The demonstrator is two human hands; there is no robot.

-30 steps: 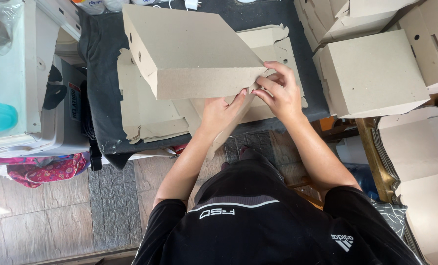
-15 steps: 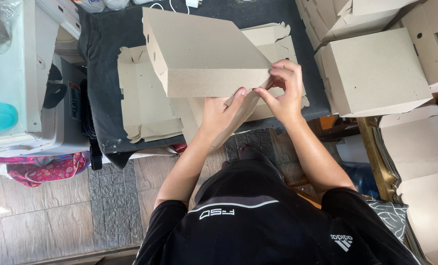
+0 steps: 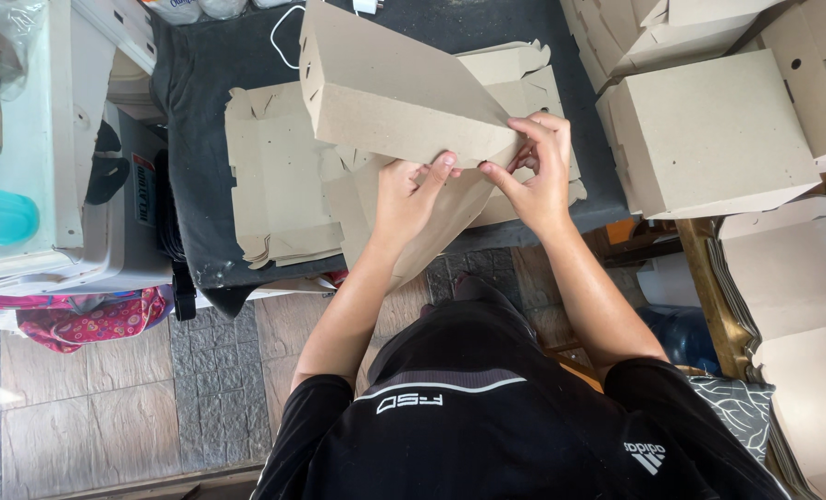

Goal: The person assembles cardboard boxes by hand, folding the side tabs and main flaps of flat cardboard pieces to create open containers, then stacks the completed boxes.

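I hold a partly folded brown cardboard box point(image 3: 390, 88) tilted over the dark-covered table point(image 3: 200, 111). My left hand point(image 3: 408, 199) grips the box's lower flap from underneath, fingers curled on its edge. My right hand point(image 3: 535, 171) pinches the box's near right corner with thumb and fingertips. Both hands meet at that corner. Beneath the box lies a stack of flat, unfolded cardboard blanks point(image 3: 279, 185).
Finished cardboard boxes point(image 3: 714, 130) are piled at the right, with more flat cardboard point(image 3: 802, 306) on a wooden stand below them. A white appliance point(image 3: 33, 139) with a teal lid stands at the left. A white cable point(image 3: 288, 32) lies at the table's back. Stone tile floor below.
The box has swung to the right and tilted more steeply. Both hands have followed it right, and my fingers have closed in on its near right corner.
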